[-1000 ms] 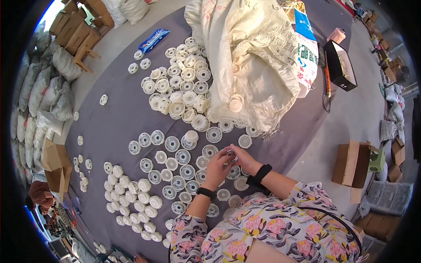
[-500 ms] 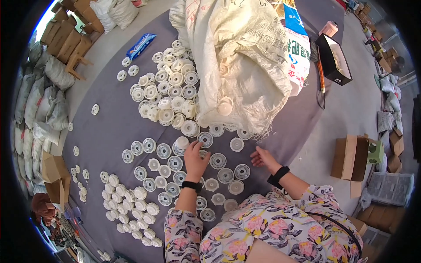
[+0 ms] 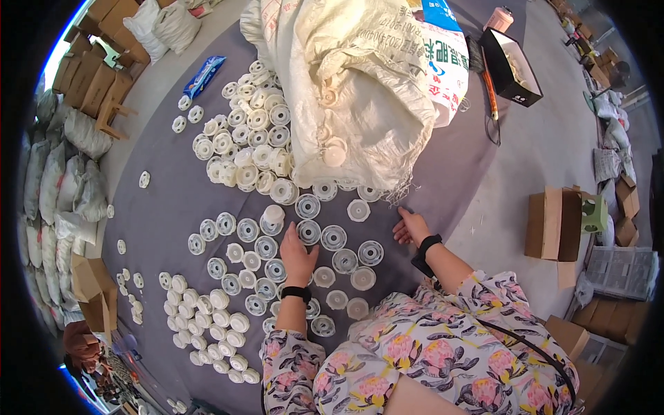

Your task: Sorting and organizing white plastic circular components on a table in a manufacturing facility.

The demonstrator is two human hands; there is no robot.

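one disc (image 3: 308, 232), seemingly beside left grip (image 3: 299, 250)

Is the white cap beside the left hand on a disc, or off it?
On: the white cap overlaps a pale disc, whose rim shows past its lower edge.

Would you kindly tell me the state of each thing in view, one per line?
Left hand, fingers extended among round parts, grip unclear
Right hand, half-open, nothing visible in it
Round parts, laid out over the cloth
Woven sack, lying down, crumpled
Black box, open
Blue packet, lying flat
Cardboard box at right, open, flaps out
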